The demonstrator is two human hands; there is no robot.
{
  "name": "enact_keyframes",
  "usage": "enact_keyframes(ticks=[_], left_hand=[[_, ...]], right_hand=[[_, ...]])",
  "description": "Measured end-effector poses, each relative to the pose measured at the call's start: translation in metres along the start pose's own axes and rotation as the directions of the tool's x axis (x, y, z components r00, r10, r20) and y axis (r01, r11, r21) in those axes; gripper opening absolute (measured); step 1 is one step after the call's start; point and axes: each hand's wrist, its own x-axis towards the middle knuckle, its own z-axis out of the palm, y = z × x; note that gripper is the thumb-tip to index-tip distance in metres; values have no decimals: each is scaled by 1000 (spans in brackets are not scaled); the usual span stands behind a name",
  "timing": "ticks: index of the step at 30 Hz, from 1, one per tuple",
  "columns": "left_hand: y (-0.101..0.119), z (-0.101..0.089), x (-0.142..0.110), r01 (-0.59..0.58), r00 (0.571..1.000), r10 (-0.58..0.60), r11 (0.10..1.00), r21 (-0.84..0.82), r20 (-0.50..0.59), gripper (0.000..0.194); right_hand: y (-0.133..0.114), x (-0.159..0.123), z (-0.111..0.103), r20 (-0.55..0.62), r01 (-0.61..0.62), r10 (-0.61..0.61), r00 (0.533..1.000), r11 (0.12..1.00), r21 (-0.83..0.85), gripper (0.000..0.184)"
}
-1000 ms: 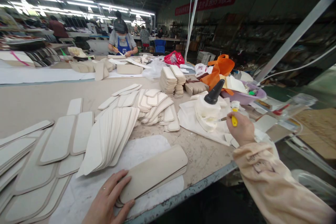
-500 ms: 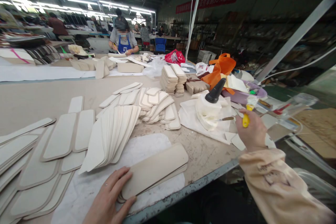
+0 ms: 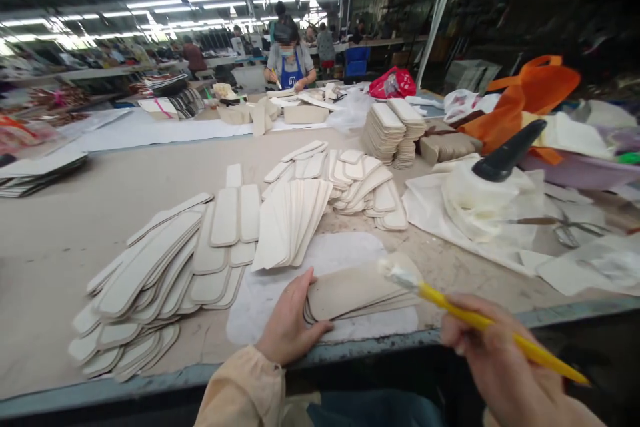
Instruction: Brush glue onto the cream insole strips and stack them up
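My left hand [image 3: 287, 323] rests with fingers and thumb spread at the left end of a small stack of beige rounded panels [image 3: 343, 290]. The stack lies on a white sheet [image 3: 245, 313] near the table edge. In my right hand [image 3: 505, 353] is a paintbrush [image 3: 455, 307] with a yellow handle, its bristles carrying white paste. The brush tip is over the right part of the top panel; whether it touches cannot be made out. Just beyond the sheet lies a fan of white pieces [image 3: 290, 223].
Overlapping bordered pieces [image 3: 150, 267] spread to the left. At right, a white paste-covered container [image 3: 475, 207] with a black cone [image 3: 507, 153] sits on plastic beside scissors [image 3: 567, 230]. Stacked pieces [image 3: 385, 133] and an orange bag [image 3: 525, 93] stand farther back. A co-worker [image 3: 290, 67] sits opposite.
My right hand has brought the brush from beside the paste container leftward to the beige panels. The view has turned right and down. My left hand stays at the stack's left end.
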Motion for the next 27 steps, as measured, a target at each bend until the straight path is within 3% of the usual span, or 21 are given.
enact_keyframes(ticks=[5,9,20,27], left_hand=[[0,-1,0,9,1000,-10,996,-91,-14,105],[-3,0,0,4,1000,-6,994,-114,-16,111],[-2,-1,0,21,1000,-23,991,-134,-18,115],[-1,0,1,42,999,-42,994,-106,-2,109]], right_hand=[[8,-16,67,166,-255,247,955,967,27,33],[19,-12,94,181,-352,339,923,935,45,40],[40,-14,108,237,-324,323,916,945,-38,37],[44,-1,90,113,-315,324,939,945,-92,40]])
